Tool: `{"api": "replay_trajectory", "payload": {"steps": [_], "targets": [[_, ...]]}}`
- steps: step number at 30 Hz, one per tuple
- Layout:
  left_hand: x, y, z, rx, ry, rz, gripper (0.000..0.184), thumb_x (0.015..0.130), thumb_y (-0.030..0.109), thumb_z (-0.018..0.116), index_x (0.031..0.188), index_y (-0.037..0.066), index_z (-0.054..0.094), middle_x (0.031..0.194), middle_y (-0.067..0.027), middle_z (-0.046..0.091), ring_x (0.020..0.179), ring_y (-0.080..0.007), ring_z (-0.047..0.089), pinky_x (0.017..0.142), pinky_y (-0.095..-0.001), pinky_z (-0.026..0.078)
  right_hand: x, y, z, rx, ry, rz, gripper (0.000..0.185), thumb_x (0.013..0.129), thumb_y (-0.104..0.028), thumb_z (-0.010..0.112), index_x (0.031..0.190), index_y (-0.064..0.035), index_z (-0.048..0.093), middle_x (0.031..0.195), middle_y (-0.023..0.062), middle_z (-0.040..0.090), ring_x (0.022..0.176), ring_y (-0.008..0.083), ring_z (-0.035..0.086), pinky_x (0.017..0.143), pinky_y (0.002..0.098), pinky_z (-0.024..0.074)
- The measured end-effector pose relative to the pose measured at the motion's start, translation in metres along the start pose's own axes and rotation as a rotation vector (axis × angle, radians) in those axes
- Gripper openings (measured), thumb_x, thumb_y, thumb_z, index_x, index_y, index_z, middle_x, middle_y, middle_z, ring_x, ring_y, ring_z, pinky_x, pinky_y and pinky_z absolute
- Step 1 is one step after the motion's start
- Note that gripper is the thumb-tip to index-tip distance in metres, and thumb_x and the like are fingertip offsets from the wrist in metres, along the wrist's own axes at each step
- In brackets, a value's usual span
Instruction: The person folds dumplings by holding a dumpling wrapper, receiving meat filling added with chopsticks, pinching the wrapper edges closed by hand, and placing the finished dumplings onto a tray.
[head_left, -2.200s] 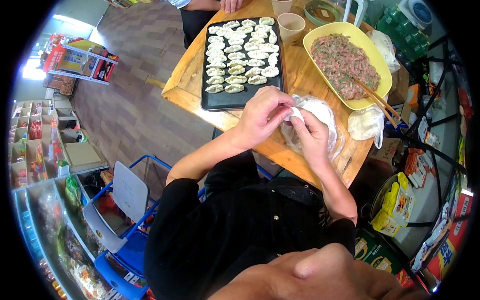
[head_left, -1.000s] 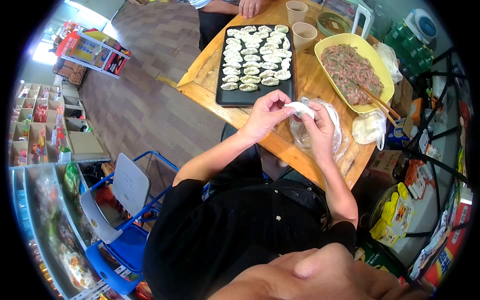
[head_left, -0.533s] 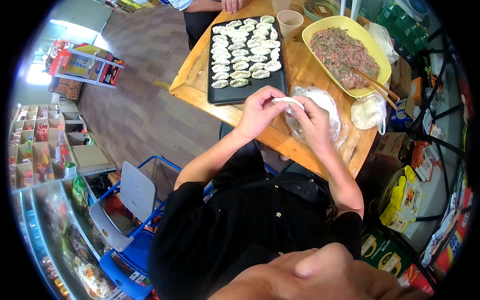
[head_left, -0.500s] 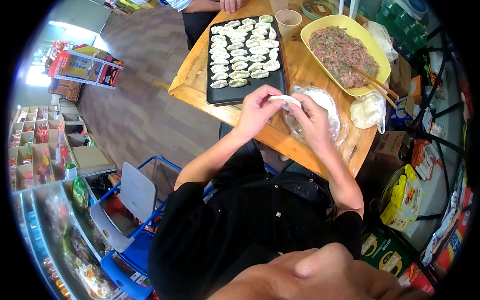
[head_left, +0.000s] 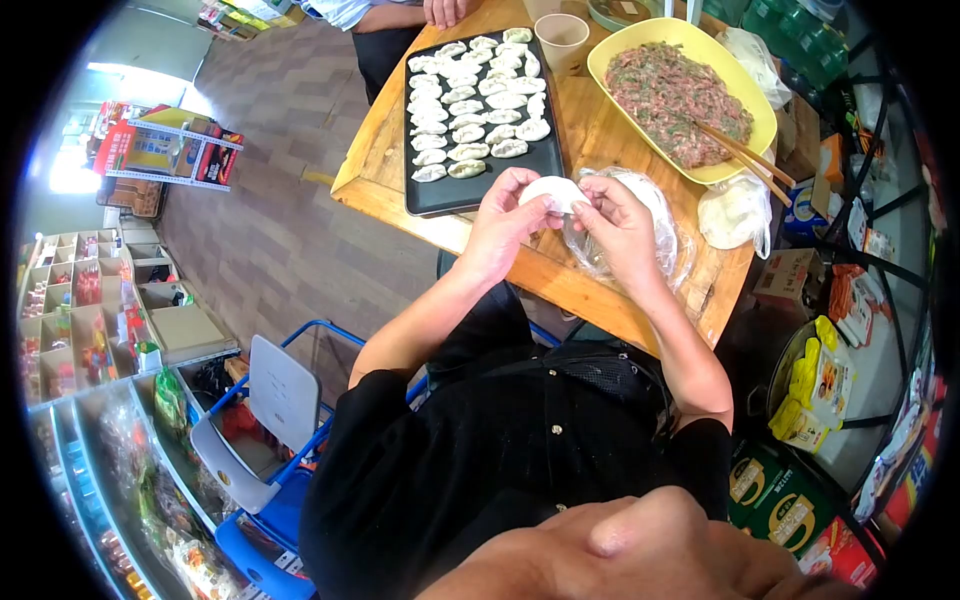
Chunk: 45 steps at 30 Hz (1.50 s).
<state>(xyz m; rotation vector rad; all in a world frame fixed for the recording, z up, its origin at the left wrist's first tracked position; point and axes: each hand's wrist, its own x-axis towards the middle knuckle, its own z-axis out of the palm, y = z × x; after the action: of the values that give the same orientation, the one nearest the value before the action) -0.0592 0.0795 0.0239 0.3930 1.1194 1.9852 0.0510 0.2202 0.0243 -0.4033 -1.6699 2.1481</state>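
A white dumpling wrapper (head_left: 553, 191) is pinched between both hands above the table's front edge, its pale rounded side facing up; whether filling lies inside cannot be seen. My left hand (head_left: 508, 222) grips its left side, thumb and fingers closed. On the other side my right hand (head_left: 618, 222) is closed on the right edge. Just beyond my left hand lies a black tray (head_left: 540, 172) with rows of shaped dumplings (head_left: 467, 152). Behind my right hand, a clear plastic bag (head_left: 668, 215) holds a stack of white wrappers, partly hidden.
A yellow bowl (head_left: 597, 68) of minced filling (head_left: 672, 100) has chopsticks (head_left: 745, 158) resting in it. Beside it are a paper cup (head_left: 561, 38) and a bag of dough (head_left: 730, 215). Another person's hand (head_left: 445, 12) rests at the table's far edge. A blue-framed chair (head_left: 284, 390) stands left.
The wrapper has turned in my fingers, from a narrow edge-on shape to a broader rounded face. Both hands stay close together, shifted slightly. The view has moved a little.
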Motion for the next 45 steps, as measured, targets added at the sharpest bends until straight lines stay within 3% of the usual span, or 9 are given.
{"api": "replay_trajectory", "payload": {"steps": [2,4,7,9,12,20,25,39,45], "targets": [[0.000,0.004,-0.001,0.023,-0.015,-0.049,0.021,0.091,0.006,0.064,0.111,0.004,0.056,0.106,-0.0086,0.064,0.093,-0.0166,0.064,0.080,-0.0321,0.056,-0.001,0.001,0.000,-0.011,-0.009,-0.014,0.024,0.089,0.002,0.064,0.113,0.0040,0.059,0.098,0.0041,0.059,0.083,0.0090,0.060,0.071,0.0226,0.0525],[0.001,0.007,-0.007,0.047,-0.027,-0.095,0.025,0.090,0.007,0.066,0.113,0.003,0.057,0.105,-0.0084,0.065,0.093,-0.0159,0.064,0.081,-0.0314,0.056,-0.002,0.004,0.000,-0.248,-0.073,-0.217,0.029,0.087,0.004,0.065,0.115,0.0033,0.059,0.098,0.0050,0.058,0.086,0.0098,0.059,0.070,0.0232,0.0520],[0.001,0.008,-0.012,0.138,-0.096,-0.175,0.025,0.089,0.008,0.069,0.112,0.003,0.060,0.101,-0.0075,0.066,0.090,-0.0140,0.064,0.080,-0.0286,0.054,-0.005,0.001,0.005,-0.268,-0.059,-0.227,0.036,0.085,0.006,0.066,0.119,0.0023,0.056,0.097,0.0051,0.057,0.086,0.0100,0.059,0.073,0.0234,0.0508],[-0.002,0.011,-0.007,0.190,-0.040,-0.090,0.017,0.087,0.006,0.070,0.102,0.002,0.065,0.091,-0.0034,0.067,0.079,-0.0076,0.060,0.070,-0.0208,0.048,-0.006,0.000,0.008,-0.182,-0.045,-0.205,0.038,0.086,0.006,0.066,0.122,0.0015,0.055,0.097,0.0045,0.057,0.086,0.0097,0.058,0.076,0.0235,0.0500],[-0.004,0.013,-0.014,0.243,-0.058,-0.055,0.017,0.087,0.008,0.071,0.101,0.004,0.063,0.097,-0.0050,0.067,0.082,-0.0109,0.064,0.078,-0.0246,0.050,-0.006,-0.004,0.008,-0.085,-0.039,-0.151,0.042,0.087,0.006,0.065,0.126,0.0003,0.051,0.096,0.0032,0.057,0.087,0.0092,0.058,0.080,0.0237,0.0485],[-0.007,0.018,-0.004,0.266,-0.034,-0.062,0.016,0.086,0.008,0.072,0.099,0.004,0.064,0.092,-0.0028,0.067,0.080,-0.0083,0.060,0.075,-0.0226,0.049,-0.006,-0.005,0.008,-0.040,-0.059,-0.089,0.044,0.088,0.007,0.064,0.128,-0.0006,0.049,0.091,0.0015,0.056,0.087,0.0088,0.057,0.079,0.0234,0.0472],[0.000,0.012,-0.012,0.317,-0.053,-0.090,0.013,0.086,0.007,0.072,0.097,0.004,0.065,0.091,-0.0013,0.067,0.078,-0.0060,0.059,0.071,-0.0211,0.048,-0.007,-0.002,0.009,-0.150,-0.090,-0.147,0.046,0.087,0.006,0.064,0.129,-0.0014,0.049,0.091,0.0015,0.057,0.085,0.0094,0.057,0.078,0.0246,0.0474],[-0.005,0.021,-0.004,0.745,-0.178,0.112,0.010,0.090,0.010,0.068,0.097,0.004,0.066,0.089,0.0040,0.060,0.074,-0.0016,0.053,0.065,-0.0175,0.043,-0.009,0.006,0.010,-0.435,-0.007,-0.401,0.050,0.083,0.007,0.067,0.128,-0.0015,0.048,0.089,0.0054,0.060,0.082,0.0137,0.059,0.077,0.0283,0.0503],[-0.007,0.024,-0.004,0.717,-0.166,0.041,0.010,0.090,0.009,0.067,0.097,0.003,0.066,0.090,0.0034,0.062,0.075,0.0000,0.051,0.064,-0.0168,0.042,-0.010,0.002,0.014,-0.520,-0.028,-0.445,0.051,0.082,0.008,0.066,0.128,-0.0005,0.047,0.092,0.0081,0.060,0.084,0.0168,0.061,0.078,0.0305,0.0517]]}}
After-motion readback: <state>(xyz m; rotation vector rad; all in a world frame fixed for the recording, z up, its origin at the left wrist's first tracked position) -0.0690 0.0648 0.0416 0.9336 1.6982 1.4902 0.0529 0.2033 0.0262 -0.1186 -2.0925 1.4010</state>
